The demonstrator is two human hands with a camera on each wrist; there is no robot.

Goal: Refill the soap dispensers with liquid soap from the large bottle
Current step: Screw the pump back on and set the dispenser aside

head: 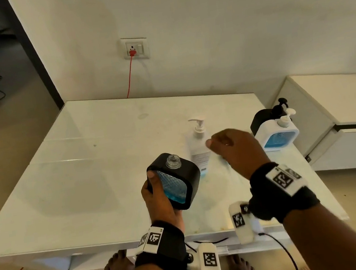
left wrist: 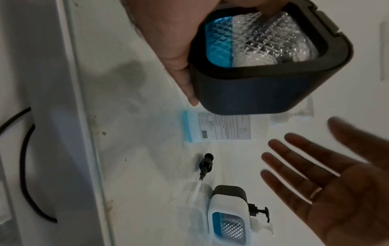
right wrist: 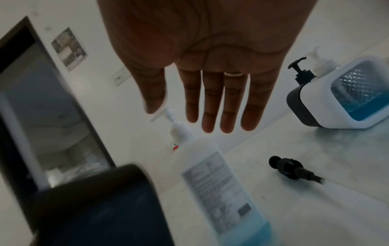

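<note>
Left hand (head: 158, 197) grips the uncapped black dispenser (head: 175, 179), tilted above the surface (head: 74, 172); right hand (head: 235, 149), fingers spread and empty, hovers over the large bottle (head: 198, 148). Risk: further tilt spills blue soap; a hasty reach topples the bottle

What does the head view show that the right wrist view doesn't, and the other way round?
Head only: the black dispenser's open neck, pump off, the left hand gripping it, and the red cable. Right wrist only: the removed black pump lying on the table, and the right hand with its fingers straight and empty. Both: the large bottle, the white dispenser and the black one behind it.
</note>
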